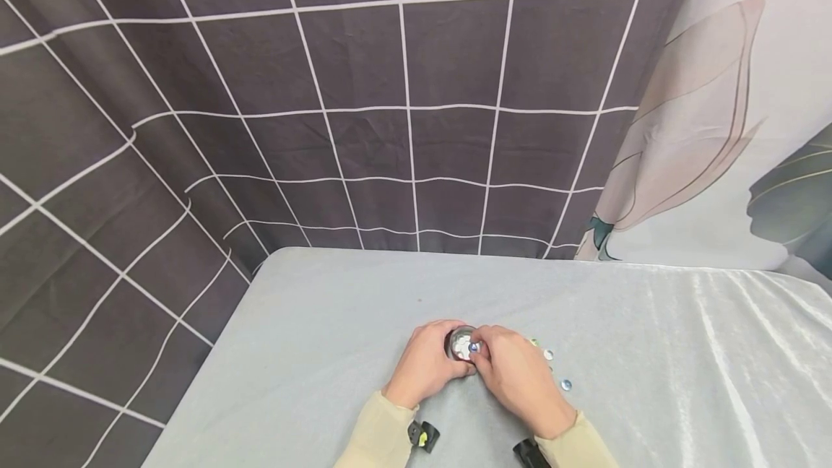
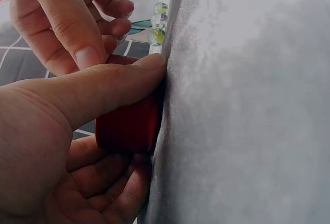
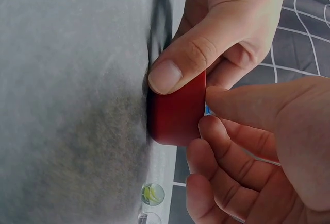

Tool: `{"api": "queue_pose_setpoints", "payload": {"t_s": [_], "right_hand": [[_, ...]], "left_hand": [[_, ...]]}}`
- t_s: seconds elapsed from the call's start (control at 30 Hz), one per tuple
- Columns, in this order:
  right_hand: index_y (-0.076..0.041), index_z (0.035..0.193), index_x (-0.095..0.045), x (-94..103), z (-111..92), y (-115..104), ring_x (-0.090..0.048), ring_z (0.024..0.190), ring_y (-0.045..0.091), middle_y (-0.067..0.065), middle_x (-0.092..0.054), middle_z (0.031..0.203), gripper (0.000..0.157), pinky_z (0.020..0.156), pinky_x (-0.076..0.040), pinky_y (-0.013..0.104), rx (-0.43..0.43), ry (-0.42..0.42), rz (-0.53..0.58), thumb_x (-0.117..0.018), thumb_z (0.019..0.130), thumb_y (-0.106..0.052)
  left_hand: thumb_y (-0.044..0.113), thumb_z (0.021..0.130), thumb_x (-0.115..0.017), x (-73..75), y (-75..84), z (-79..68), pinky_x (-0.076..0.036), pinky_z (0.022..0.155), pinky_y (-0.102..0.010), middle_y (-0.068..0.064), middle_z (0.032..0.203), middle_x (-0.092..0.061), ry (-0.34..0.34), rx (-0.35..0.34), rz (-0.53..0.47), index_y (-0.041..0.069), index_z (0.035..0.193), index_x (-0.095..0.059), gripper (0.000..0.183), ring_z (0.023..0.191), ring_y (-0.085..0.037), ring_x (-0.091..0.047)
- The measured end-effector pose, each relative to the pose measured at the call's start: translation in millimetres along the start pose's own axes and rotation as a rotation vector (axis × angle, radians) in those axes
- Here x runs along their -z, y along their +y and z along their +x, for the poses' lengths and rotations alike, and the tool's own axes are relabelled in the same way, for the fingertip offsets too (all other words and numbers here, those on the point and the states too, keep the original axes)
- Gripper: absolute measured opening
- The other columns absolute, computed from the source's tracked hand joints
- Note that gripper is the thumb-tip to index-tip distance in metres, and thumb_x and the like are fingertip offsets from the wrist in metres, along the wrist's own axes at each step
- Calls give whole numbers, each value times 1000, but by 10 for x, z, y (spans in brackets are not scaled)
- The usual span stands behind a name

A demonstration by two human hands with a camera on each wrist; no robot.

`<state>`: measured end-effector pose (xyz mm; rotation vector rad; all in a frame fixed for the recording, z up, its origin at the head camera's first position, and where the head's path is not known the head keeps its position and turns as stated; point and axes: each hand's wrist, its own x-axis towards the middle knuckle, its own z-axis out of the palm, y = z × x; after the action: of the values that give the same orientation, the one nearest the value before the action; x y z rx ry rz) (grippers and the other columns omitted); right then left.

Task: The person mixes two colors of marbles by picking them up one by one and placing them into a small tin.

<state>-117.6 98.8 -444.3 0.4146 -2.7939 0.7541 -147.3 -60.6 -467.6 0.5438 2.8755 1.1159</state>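
Note:
A small round container, dark red outside, stands on the cloth-covered table with whitish shiny contents showing through its mouth. My left hand grips it from the left, the thumb along its near side. In the left wrist view its red wall shows between thumb and fingers. Over the container's mouth, my right hand pinches a blue glass marble between thumb and finger. A sliver of the blue marble shows at the rim in the right wrist view, the rest hidden by the fingers.
Several loose glass marbles lie right of the right hand, among them a clear one, a blue one and a green-yellow swirled one. A dark gridded curtain hangs behind the pale grey tablecloth.

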Motion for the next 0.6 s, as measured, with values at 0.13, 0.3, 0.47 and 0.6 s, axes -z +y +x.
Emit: {"api": "queue_pose_setpoints", "payload": {"t_s": [0.13,0.3,0.47,0.6], "right_hand": [[-14,88,-70,0,1,2,-46,59,3,-14,-50,69,16,52,-43,27,-8,-11,6,-81,78,-10],[-15,88,-70,5,2,5,-46,59,3,-14,-50,69,16,51,-42,26,-7,-18,12,-82,78,-11],[-16,86,-69,10,-1,12,-45,59,2,-15,-49,69,16,51,-41,25,-10,-27,24,-82,78,-11],[-17,86,-68,10,-1,15,-45,59,2,-15,-49,69,16,51,-41,25,-13,-36,23,-82,78,-12]], "left_hand": [[20,68,-90,-3,-4,1,-51,96,-30,2,112,-73,-3,8,1,13,116,-73,51,107,-15,-66],[21,68,-90,0,-2,2,-52,96,-31,2,111,-73,2,-3,11,13,116,-73,52,106,-15,-67],[21,69,-90,-1,0,0,-52,96,-30,2,111,-73,3,-14,18,12,116,-73,51,106,-15,-67],[21,69,-90,0,6,1,-52,96,-31,1,111,-73,-1,-11,21,12,116,-73,51,107,-16,-67]]}}
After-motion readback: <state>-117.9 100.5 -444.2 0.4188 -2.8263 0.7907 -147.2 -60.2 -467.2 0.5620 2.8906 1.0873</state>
